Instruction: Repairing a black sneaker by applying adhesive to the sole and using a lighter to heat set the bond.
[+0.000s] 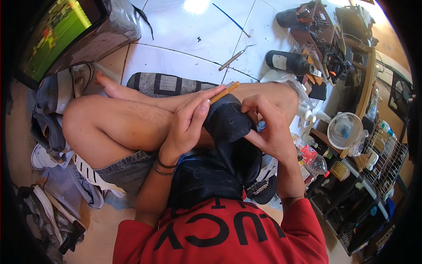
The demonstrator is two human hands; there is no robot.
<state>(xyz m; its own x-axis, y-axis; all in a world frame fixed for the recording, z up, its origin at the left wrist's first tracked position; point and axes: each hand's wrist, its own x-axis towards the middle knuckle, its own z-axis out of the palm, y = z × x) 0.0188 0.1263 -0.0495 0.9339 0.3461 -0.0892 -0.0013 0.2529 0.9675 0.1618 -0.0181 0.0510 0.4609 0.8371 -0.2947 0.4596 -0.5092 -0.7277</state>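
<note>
In my lap lies a black, soft, shoe-like piece (226, 119) with stitching along its upper part; its lower end is lost in dark folds. My left hand (191, 116) pinches a flat, yellow-brown stick (225, 93) between the thumb and the long fingers, beside the black piece's left side. My right hand (269, 125) grips the right edge of the black piece, its fingers curled over the rim and the thumb lower down. Beyond my legs, on the white tiles, are a pointed tool (233, 60) with a wooden handle and a thin blue brush (231, 20).
A dark bottle (288, 63) lies at the right, near a brown tool box (314, 20). Further right stand a small white fan (345, 130) and a wire rack (387, 154). Several shoes (48, 149) are piled at the left, below a screen (55, 37).
</note>
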